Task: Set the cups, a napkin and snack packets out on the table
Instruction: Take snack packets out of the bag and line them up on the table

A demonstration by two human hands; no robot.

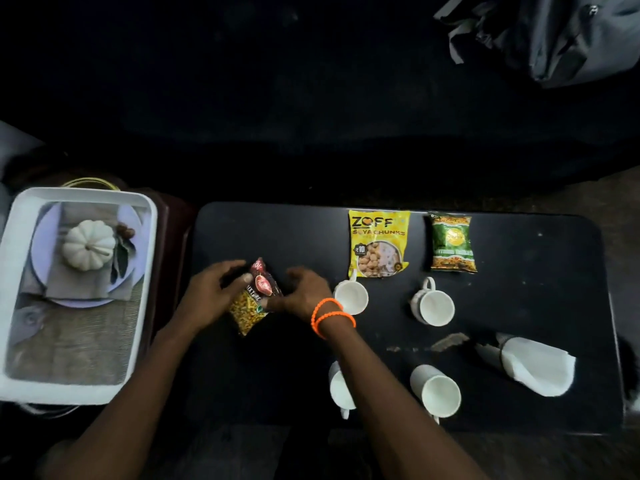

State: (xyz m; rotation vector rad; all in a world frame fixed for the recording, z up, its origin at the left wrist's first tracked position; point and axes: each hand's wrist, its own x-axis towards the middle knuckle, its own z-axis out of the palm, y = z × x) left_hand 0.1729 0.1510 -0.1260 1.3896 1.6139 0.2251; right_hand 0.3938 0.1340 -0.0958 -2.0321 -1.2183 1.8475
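Observation:
A dark red mixture packet [254, 299] sits tilted over the left part of the black table [519, 296]. My left hand [213, 289] pinches its left edge and my right hand [304, 292], with orange bands on the wrist, pinches its right edge. A yellow soya chunks packet [378, 243] and a green snack packet [452, 242] lie flat at the far side. Several white cups stand on the table: one [351, 296] beside my right wrist, one [434, 306] to its right, one [437, 391] near the front, one [337, 388] partly hidden by my right forearm. A white napkin [535, 368] lies at the right.
A white tray [20, 386] left of the table holds a plate, a grey cloth and a small white pumpkin [88, 244]. A grey bag [568, 36] lies at the far right. The surroundings are dark.

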